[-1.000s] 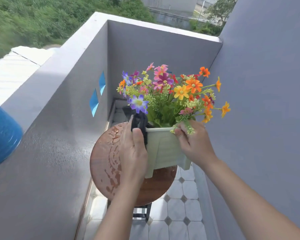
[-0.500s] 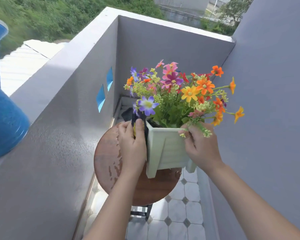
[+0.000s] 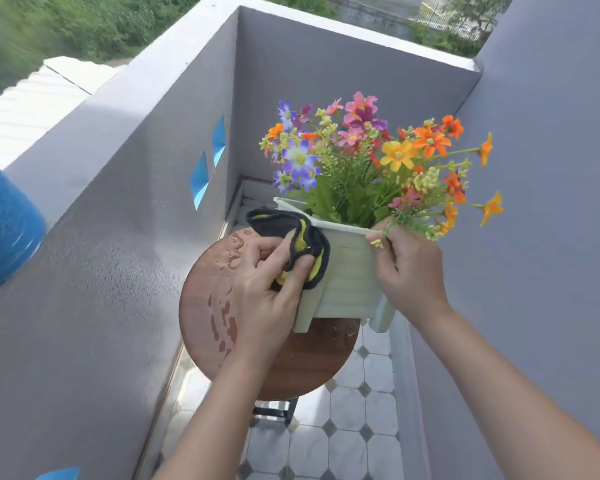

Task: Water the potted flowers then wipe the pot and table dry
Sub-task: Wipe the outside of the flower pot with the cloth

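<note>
A pale green square pot [image 3: 350, 275] full of colourful flowers [image 3: 371, 157] is held tilted over the right half of a small round wooden table [image 3: 201, 306]. My right hand [image 3: 409, 271] grips the pot's near right rim. My left hand [image 3: 267, 292] presses a crumpled black and yellow cloth [image 3: 298, 237] against the pot's left corner, just below the rim. Water patches lie on the table's left side, by my left wrist.
A grey parapet wall [image 3: 125, 209] runs close along the left, with a blue container [image 3: 4, 223] on its ledge. Another grey wall [image 3: 551, 202] rises on the right. White tiled floor [image 3: 347, 434] lies below the table in this narrow balcony.
My left hand has slid the cloth from the pot's left side round to its front corner, and more of the cloth now shows. The pot has turned a little in my right hand.
</note>
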A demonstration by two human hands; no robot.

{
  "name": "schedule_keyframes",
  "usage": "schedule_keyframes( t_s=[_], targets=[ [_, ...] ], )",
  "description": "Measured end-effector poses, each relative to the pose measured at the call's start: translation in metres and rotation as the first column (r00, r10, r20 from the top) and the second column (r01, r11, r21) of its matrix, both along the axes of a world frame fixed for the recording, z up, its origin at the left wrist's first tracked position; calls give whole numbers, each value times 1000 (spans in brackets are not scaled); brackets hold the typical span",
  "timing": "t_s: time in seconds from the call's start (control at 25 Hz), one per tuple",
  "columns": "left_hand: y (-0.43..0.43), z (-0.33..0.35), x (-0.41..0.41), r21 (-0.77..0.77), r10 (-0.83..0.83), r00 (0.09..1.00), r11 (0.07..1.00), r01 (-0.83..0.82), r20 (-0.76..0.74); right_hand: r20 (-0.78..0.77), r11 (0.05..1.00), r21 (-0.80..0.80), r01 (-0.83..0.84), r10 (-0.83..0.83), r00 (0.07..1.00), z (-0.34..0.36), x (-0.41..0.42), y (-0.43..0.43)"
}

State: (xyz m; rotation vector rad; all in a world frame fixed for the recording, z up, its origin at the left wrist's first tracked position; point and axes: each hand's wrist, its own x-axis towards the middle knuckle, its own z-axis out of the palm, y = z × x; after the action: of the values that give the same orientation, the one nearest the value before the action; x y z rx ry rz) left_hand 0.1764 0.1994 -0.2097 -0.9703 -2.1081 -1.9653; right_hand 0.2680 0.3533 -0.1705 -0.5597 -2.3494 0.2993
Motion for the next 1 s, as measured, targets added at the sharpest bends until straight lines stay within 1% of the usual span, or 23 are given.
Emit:
schedule_keyframes(
  t_s=[0.04,0.08,0.12,0.16,0.24,0.32,0.4,0.44,0.52,0.56,0.6,0.64,0.68,0.72,0.76,0.84,0.92,1.0],
  targets=[
    [3,3,-1,-25,9,994,1000,-12,-113,5,1000,-7,1,-1,1000,1,0,2],
    [3,3,-2,-79,-3,966,997,-18,-257,13,1000,-12,-2,2,1000,3,-1,3],
    [0,-2,-3,-143,-32,919,989,-27,-392,19,1000,-15,-12,12,1000,4,-1,3],
    [-6,-10,-3,-202,-64,870,978,-42,-490,13,999,-19,-33,34,999,5,-2,2],
    [-24,-31,4,-266,-118,807,963,-49,-578,-9,998,-33,-60,60,998,8,-4,1],
    [-37,-41,12,-299,-137,805,953,-52,-578,15,998,-44,-44,45,999,11,-6,-2],
    [-30,-31,11,-291,-80,858,953,-84,-508,71,998,-55,-44,48,996,12,-8,-6],
    [-21,-21,9,-259,-25,891,960,-104,-453,95,997,-54,-55,60,994,12,-9,-9],
    [-6,-8,7,-192,69,933,971,-145,-354,98,997,-48,-68,72,993,15,-11,-13],
    [-5,-10,10,-185,84,948,972,-146,-307,90,997,-56,-58,63,994,16,-11,-12],
    [-10,-15,15,-174,71,974,979,-110,-215,89,997,-66,-33,39,995,18,-10,-11],
    [-16,-24,21,-160,37,996,986,-49,-75,98,998,-70,-6,12,995,19,-9,-10],
    [-24,-30,27,-144,-4,997,989,15,76,110,998,-63,18,-11,994,20,-7,-9],
    [-30,-34,32,-128,-44,982,989,68,183,117,998,-55,27,-20,993,19,-6,-8],
    [-31,-36,33,-113,-69,969,989,98,236,117,998,-49,29,-23,993,18,-5,-8],
    [-24,-30,25,-78,-93,957,990,119,275,111,999,-51,14,-8,994,15,-3,-12],
    [-7,-19,6,-51,-70,945,994,91,319,103,999,-47,-17,22,994,13,-2,-17],
    [8,-12,-10,-82,-21,920,995,57,392,82,999,-40,-31,34,996,10,-2,-20]
  ],
)
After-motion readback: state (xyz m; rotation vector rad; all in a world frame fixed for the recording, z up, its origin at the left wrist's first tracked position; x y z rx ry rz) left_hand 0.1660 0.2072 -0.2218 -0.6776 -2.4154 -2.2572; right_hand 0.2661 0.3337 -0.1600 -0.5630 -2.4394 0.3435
